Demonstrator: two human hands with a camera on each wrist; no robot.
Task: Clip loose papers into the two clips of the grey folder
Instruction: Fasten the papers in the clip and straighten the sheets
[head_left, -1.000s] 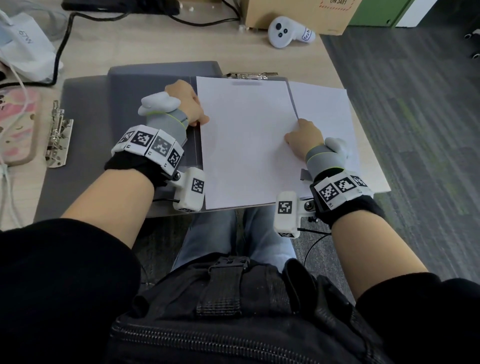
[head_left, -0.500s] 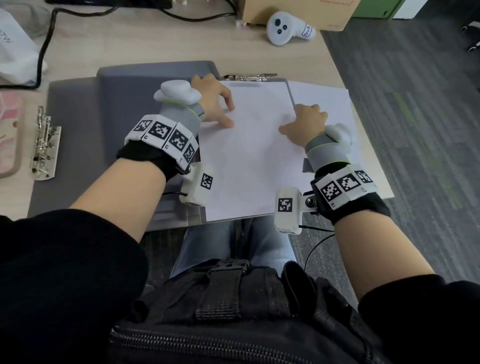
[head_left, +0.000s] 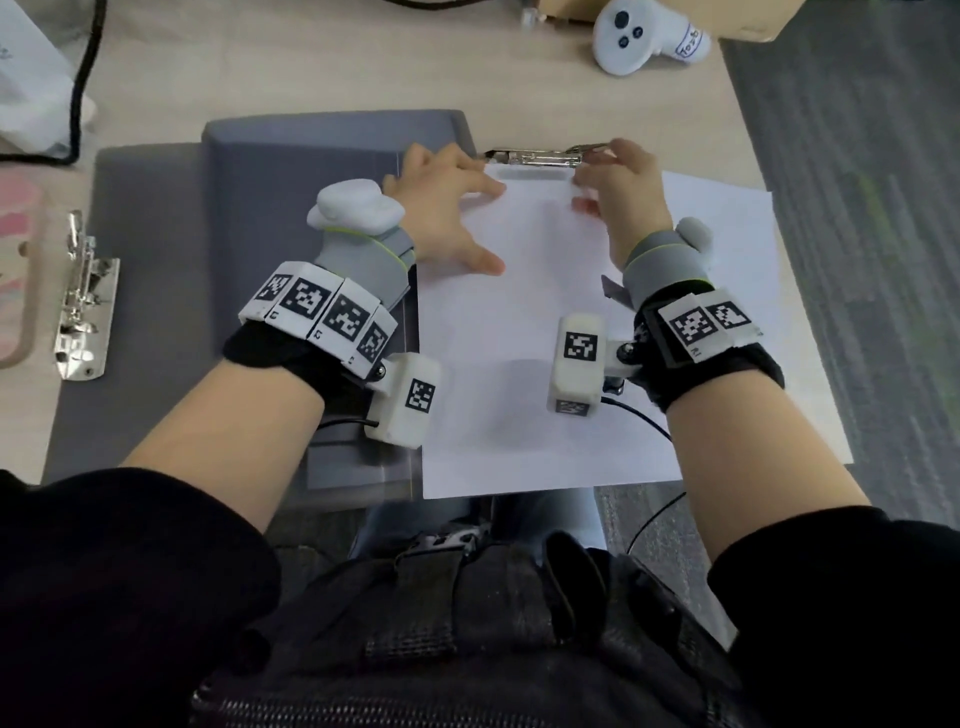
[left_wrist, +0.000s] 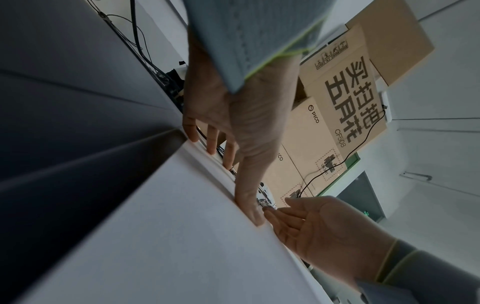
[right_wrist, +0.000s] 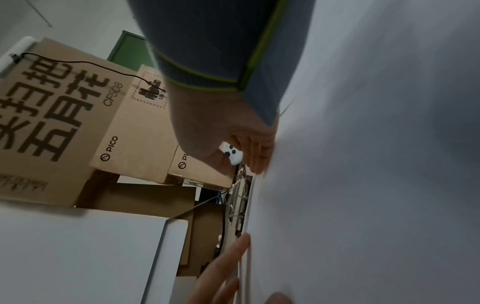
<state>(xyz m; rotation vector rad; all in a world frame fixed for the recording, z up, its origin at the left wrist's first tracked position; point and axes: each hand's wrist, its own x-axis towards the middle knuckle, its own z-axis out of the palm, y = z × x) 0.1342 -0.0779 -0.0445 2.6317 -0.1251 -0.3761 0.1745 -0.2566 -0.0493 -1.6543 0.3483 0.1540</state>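
The grey folder (head_left: 291, 208) lies open on the desk. A stack of white papers (head_left: 519, 364) sits on its right half, top edge at the metal clip (head_left: 540, 155). My left hand (head_left: 457, 218) lies flat with spread fingers and presses the stack's top left corner; its index finger (left_wrist: 249, 205) rests on the paper edge beside the clip. My right hand (head_left: 608, 171) reaches the clip's right end with straight fingers, fingertips (left_wrist: 270, 214) touching the metal. The folder's second clip (head_left: 83, 301) sits on the far left panel with nothing in it.
A loose white sheet (head_left: 727, 260) sticks out from under the stack at the right, over the desk edge. A white controller (head_left: 639, 36) and cardboard boxes (right_wrist: 64, 123) stand behind the folder. A black cable (head_left: 83, 78) runs at back left, and carpet floor (head_left: 857, 208) is to the right.
Both hands moved forward to the stack's top edge. The left spread flat near the top corner; the right left the sheet's right side and reached the clip. My head leaned closer.
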